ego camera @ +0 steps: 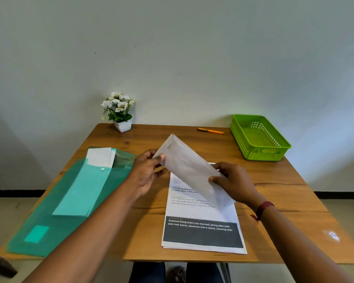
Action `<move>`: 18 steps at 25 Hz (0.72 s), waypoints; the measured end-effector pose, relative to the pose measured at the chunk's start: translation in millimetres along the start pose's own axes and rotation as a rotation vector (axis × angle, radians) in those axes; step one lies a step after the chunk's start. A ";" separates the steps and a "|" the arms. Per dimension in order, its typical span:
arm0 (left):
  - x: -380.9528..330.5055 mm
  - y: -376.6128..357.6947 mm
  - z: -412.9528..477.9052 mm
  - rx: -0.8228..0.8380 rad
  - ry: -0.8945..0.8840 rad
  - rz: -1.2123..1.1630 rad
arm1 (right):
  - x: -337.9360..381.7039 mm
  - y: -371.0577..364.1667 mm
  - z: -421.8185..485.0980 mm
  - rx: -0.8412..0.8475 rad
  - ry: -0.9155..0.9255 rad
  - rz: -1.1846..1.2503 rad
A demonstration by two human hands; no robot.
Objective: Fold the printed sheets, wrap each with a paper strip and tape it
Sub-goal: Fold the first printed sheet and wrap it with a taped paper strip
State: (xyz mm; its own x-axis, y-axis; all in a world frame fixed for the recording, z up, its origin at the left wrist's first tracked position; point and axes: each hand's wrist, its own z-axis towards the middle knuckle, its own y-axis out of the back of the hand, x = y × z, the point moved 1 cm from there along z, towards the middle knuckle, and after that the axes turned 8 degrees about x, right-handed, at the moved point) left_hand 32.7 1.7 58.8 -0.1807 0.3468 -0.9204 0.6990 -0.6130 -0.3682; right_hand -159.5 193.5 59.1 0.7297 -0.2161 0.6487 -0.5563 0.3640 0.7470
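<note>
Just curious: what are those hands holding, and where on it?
A folded white paper: the left hand pinches its far left end, the right hand pinches its right edge nearer the lower end.

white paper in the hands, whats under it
A stack of printed sheets lies on the table under the white paper, held by the left hand and right hand. The stack's upper part is covered and cannot be read.
</note>
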 end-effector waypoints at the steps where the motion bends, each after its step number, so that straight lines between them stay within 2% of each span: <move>1: 1.6 9.1 -1.6 0.011 0.011 0.111 | -0.3 1.8 -0.9 -0.045 0.038 -0.090; 5: 12.0 31.7 -3.4 -0.044 -0.022 0.578 | -1.8 -15.7 -11.6 -0.176 0.168 -0.186; 8: 26.0 40.3 -2.3 -0.100 0.042 0.685 | -5.9 -42.5 -21.0 -0.200 0.211 -0.240; 11: 38.1 45.7 -0.5 -0.096 0.118 0.680 | -9.6 -67.1 -28.4 -0.214 0.221 -0.272; 14: 42.9 49.8 1.1 -0.042 0.206 0.519 | -15.4 -86.3 -33.7 -0.196 0.201 -0.285; 16: 45.6 55.4 3.5 -0.032 0.259 0.387 | -23.3 -95.8 -34.4 -0.120 0.184 -0.302; 18: 48.0 58.8 5.7 -0.066 0.275 0.356 | -29.2 -102.8 -34.8 -0.008 0.121 -0.332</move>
State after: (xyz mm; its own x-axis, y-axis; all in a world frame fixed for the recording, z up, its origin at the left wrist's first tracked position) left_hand 61.1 -21.8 -7.8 0.2634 0.3038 -0.9156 0.7285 -0.6848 -0.0176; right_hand -109.8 194.0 -41.7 0.9123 -0.2158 0.3480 -0.2776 0.2991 0.9130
